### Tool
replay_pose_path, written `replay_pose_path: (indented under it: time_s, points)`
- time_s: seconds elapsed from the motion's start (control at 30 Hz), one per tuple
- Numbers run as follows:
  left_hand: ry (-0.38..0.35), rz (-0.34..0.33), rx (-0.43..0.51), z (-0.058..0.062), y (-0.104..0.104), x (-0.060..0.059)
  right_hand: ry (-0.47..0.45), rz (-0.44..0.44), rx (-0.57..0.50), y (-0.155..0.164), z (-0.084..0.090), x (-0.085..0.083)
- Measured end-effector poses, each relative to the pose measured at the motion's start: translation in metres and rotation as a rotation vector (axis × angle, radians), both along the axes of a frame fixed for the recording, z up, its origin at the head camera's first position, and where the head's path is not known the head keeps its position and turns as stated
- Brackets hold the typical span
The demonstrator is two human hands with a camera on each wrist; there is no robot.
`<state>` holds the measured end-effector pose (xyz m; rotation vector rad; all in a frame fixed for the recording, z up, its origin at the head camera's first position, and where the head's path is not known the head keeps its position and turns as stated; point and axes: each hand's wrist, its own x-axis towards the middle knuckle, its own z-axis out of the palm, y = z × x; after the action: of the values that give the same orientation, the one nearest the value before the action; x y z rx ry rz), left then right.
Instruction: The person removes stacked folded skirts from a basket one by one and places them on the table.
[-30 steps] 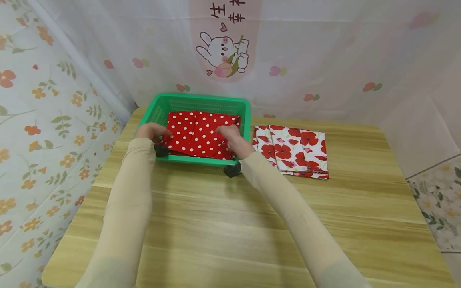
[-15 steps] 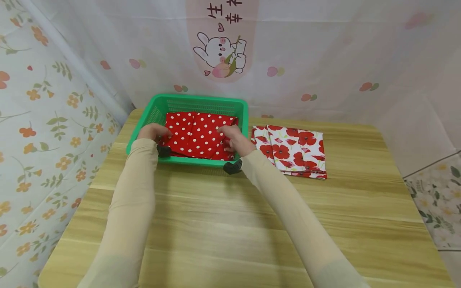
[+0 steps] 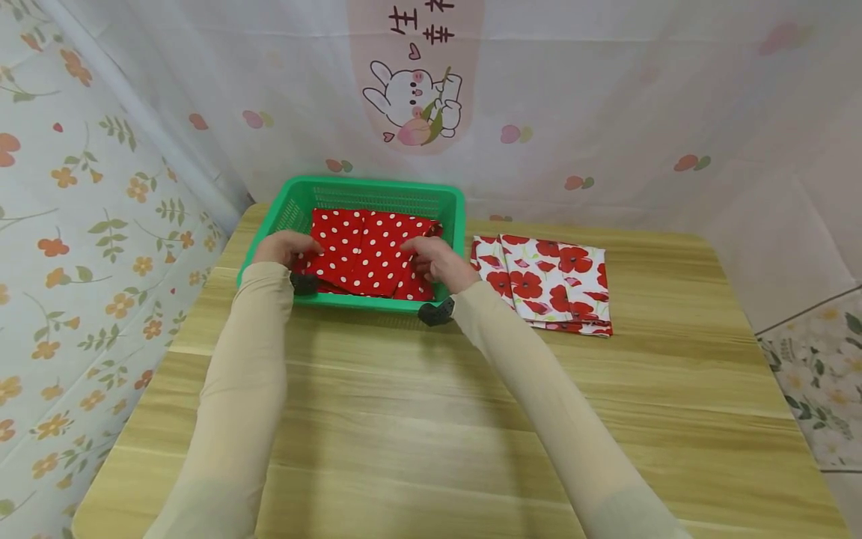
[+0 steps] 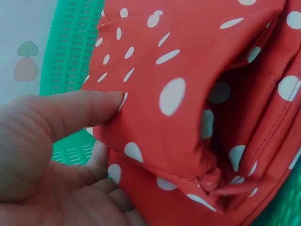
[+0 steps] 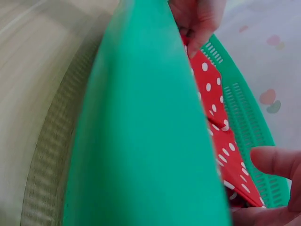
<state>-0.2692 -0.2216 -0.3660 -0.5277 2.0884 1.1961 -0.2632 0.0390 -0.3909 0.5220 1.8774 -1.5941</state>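
A green basket [image 3: 364, 302] stands on the table [image 3: 417, 419]; the red polka-dot cloth [image 3: 367, 251] lies folded inside it, with open slotted wall showing behind; the left hand [image 3: 281, 245] pinches the cloth's left edge, thumb on top and fingers beneath; the right hand [image 3: 441, 263] reaches over the near right rim, its grip apart, thumb held off the fingers near the cloth's right edge; a folded poppy-print cloth [image 3: 545, 284] lies outside, just right of the basket.

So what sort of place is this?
Probably an indoor work corner, perhaps curtained off: there's a table, printed curtains behind and beside it, and a basket holding dotted cloth.
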Motion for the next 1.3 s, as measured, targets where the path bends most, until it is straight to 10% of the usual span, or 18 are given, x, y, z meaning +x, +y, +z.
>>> replay_pose_path:
  time_s: [0.4,0.8,1.3]
  points:
    - [0.023,0.096,-0.029,-0.002,0.003,0.000,0.054,0.118,-0.006,-0.007,-0.008,0.001]
    - [-0.042,0.102,0.096,-0.006,0.003,-0.006,0.137,0.033,-0.052,-0.007,-0.005,0.001]
    - [0.030,0.048,0.112,-0.005,0.004,-0.009,0.279,0.058,0.181,-0.005,-0.013,0.003]
